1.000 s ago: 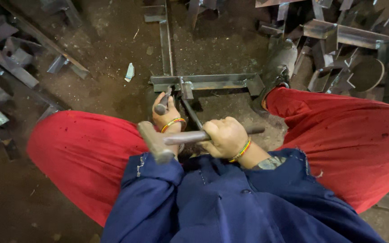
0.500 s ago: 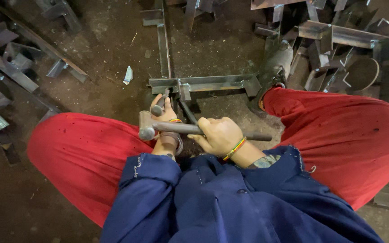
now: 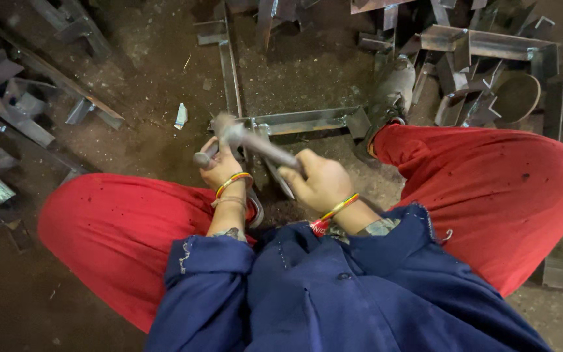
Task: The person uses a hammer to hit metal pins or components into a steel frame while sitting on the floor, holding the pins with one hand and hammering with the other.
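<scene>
Head view shows the hammer (image 3: 255,140) now swung forward, its blurred head over the steel frame (image 3: 307,120) (earlier it lay back near the lap). Right hand (image 3: 320,182) clenches the handle; left hand (image 3: 219,166) grips a short rod (image 3: 203,156) against the frame.

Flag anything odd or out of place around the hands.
Nothing broken shows. The right hand grips a hammer, its head blurred over the steel frame; the left hand holds a short rod close beside it. A pale scrap lies loose on the dirt floor.
</scene>
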